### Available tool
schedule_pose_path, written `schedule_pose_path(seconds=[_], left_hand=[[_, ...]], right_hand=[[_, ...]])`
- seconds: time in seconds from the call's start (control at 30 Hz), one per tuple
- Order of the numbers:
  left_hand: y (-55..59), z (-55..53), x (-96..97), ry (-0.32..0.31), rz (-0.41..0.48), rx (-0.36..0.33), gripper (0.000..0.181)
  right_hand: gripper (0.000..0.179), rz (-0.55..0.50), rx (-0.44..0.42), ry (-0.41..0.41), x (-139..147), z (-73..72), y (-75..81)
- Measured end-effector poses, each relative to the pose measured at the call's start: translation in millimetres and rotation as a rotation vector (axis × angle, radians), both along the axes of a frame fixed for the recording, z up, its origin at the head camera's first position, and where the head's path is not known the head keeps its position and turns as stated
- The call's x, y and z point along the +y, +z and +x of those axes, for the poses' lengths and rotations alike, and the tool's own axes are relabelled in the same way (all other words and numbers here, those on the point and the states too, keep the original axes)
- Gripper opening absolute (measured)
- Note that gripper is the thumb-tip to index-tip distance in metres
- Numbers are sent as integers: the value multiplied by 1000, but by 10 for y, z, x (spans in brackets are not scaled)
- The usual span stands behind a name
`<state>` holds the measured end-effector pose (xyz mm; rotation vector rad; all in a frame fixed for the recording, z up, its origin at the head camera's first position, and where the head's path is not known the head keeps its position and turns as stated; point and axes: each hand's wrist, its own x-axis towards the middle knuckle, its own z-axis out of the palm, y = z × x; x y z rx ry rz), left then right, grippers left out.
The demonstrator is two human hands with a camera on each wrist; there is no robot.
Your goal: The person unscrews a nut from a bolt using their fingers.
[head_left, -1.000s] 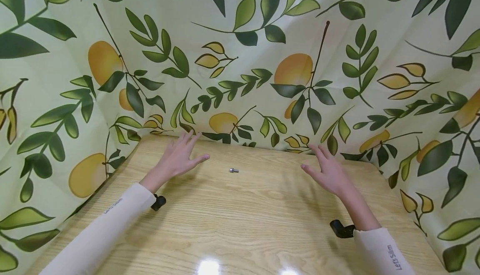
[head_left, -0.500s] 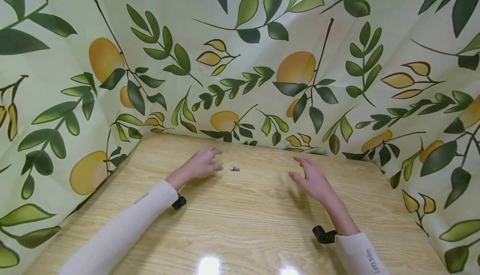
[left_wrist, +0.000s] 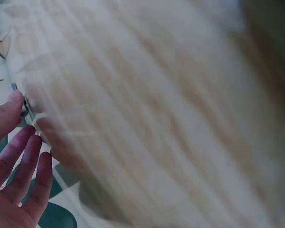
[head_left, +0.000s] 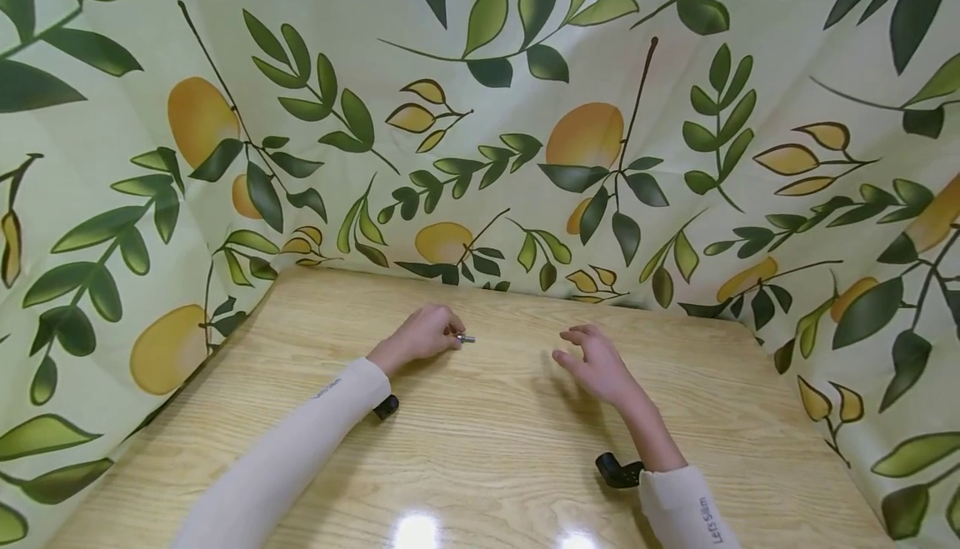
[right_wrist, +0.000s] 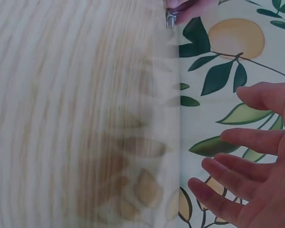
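Observation:
In the head view a small silver metal bolt lies near the middle of the wooden table, its shank pointing right. My left hand pinches the bolt's head end between thumb and fingers, which hide that end. From the left wrist, the bolt's tip shows past the thumb, with the other fingers loosely spread below. My right hand hovers over the table to the right of the bolt, fingers apart and holding nothing. The right wrist view shows its relaxed fingers, with the bolt at the top.
A cloth printed with leaves and orange fruit hangs behind the table and along both sides. Black wrist devices sit under both forearms. Two bright light reflections shine on the table's near part.
My left hand has moved right and closed its fingers on the bolt's head end. The right hand has come left and a little nearer, still holding nothing.

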<state>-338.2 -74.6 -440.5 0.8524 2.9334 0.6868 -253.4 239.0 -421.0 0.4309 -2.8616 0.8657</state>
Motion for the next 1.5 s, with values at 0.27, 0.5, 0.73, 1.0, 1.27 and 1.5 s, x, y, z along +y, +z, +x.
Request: schedule_pose_path(seconds=[0.27,0.5,0.73,1.0,1.27,1.5], left_hand=[[-22,-12,74,-34,-60,18,3],[35,8,115,-13,5,-32,5],[171,107,161,-3,234,-63,8],[358,310,160,-10,410,-61,12],[444,544,180,-79,602,19,9],[500,730,248,-140,726,129,11]], right_hand=[[43,-54,-27,-7,-97,-18,-34],[41,-117,-43,15,-205,-53,-24],[38,-170,-40,19,-288,-59,3],[40,-307,-85,57,-441,-21,114],[41,-385,-137,160,-571,64,312],[39,-516,-206,251,-640,113,462]])
